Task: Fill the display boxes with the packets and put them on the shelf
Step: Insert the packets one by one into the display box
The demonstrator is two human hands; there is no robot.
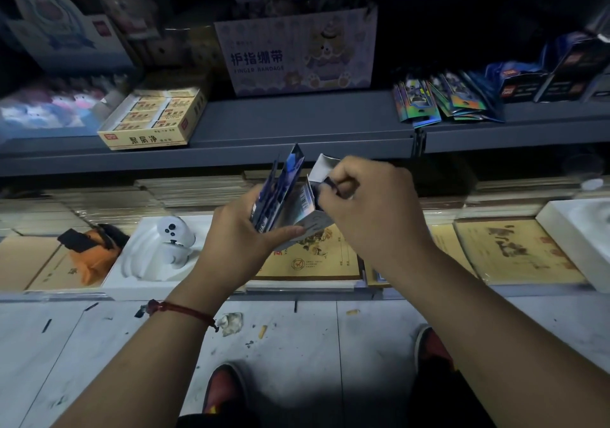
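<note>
My left grip [244, 229] curls round the box [313, 221] from below and holds it in the air, just in front of the shelf [297, 124]. A few packets [285, 180] stand in the box, tilted left. My right grip [369, 203] is narrow, pinching what looks like the flap [321, 166]. I'd fold that flap right back so the mouth is wide. I'd also hold the box level so nothing slides out, then square the packets upright. The loose packets [429, 104] lie well apart on the shelf, to the right.
</note>
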